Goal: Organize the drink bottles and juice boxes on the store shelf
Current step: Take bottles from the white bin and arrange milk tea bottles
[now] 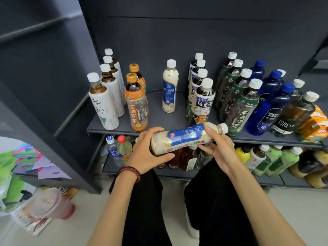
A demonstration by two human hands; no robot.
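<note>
Holding one milk-tea bottle [184,138] sideways between both grips, white cap pointing right, just in front of the upper shelf [159,120] edge. Left grip [147,153] curled round the base end. Right grip [219,150] curled near the neck, thumb on top. Smooth cream plastic, slim and waisted, glossy blue label with a barcode showing.

Standing upright behind it on flat grey metal:
- one second cream bottle [169,89], alone mid-shelf
- four white-sleeved tea bottles [104,110] in a row at far left, with brown liquid at the necks
- two orange-capped bottles [135,107] beside those
- four oolong bottles [203,103] with white caps, lined front to back
- four green-labelled bottles [241,112], likewise in a line
- three deep-blue bottles [268,112], translucent
- boxy orange juice cartons [316,123] at far right, count unclear

Crowding the lower shelf [266,181]: more bottles in red, yellow and green, too many to count.
</note>
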